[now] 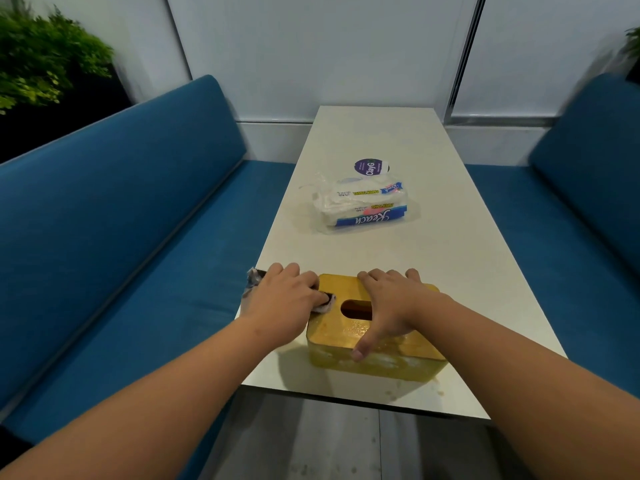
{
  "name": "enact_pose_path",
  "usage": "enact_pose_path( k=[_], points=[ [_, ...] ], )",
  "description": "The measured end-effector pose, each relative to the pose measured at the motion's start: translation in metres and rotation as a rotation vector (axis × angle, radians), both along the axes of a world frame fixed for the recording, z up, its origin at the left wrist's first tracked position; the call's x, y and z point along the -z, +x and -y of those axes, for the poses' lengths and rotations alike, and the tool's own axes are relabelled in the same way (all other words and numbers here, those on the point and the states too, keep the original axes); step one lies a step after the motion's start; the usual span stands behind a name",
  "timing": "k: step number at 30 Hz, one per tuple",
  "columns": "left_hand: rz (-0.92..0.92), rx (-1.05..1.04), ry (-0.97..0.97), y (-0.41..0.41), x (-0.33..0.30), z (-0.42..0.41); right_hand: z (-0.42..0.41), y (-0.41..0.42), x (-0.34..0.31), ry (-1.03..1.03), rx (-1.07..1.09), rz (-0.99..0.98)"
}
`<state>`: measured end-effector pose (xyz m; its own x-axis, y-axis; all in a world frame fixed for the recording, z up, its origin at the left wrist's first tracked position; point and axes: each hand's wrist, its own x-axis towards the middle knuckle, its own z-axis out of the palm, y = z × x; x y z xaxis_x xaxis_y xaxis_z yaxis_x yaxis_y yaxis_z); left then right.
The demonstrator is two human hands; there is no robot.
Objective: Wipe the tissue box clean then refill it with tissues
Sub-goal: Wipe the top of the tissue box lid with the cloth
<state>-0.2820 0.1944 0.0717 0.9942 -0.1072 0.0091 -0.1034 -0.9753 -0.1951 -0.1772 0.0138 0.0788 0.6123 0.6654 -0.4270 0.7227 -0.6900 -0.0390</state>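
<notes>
I stand at the near end of a long white table that runs away from me between two blue benches, with a green plant off in the far left corner. Midway up the table lies an opened plastic pack of paper towels, and just behind it sits a round purple sticker. Close to me, near the table's front edge, stands the yellow tissue box, its lid on and the oval slot showing dark, so I judge it holds no tissues yet. The lid and the front wall look wet and smeared.

My right hand lies spread over the top of the box, fingers reaching past the far edge and thumb hanging down the near side, steadying it. My left hand has its fingers curled round a small crumpled cloth, pressing it against the left end of the lid; more of the rag pokes out beyond my knuckles.

So I am in the wiping step, with the refill not begun. Next I judge I should draw the cloth across the lid and down the streaked front wall while my right hand shifts clear of the wet patches, then lift the lid and fetch the towels
</notes>
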Motion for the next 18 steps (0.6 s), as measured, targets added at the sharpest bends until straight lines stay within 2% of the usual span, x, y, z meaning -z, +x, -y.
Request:
enact_pose_path(
  k=[2, 6, 12, 18],
  points=[
    [0.005, 0.025, -0.012, -0.012, 0.002, 0.003, 0.0, 0.0, 0.0, 0.002, 0.002, -0.001],
    [0.024, -0.061, -0.036, 0.01, -0.004, 0.01, -0.002, 0.0, 0.0, -0.016, -0.003, 0.005],
    [0.003, 0.068, 0.023, -0.01, -0.003, 0.014, -0.001, 0.001, 0.0, -0.017, -0.012, 0.009],
    [-0.007, 0.027, 0.036, 0.01, -0.011, 0.024, -0.001, 0.0, -0.001, -0.023, -0.014, 0.021]
  ],
)
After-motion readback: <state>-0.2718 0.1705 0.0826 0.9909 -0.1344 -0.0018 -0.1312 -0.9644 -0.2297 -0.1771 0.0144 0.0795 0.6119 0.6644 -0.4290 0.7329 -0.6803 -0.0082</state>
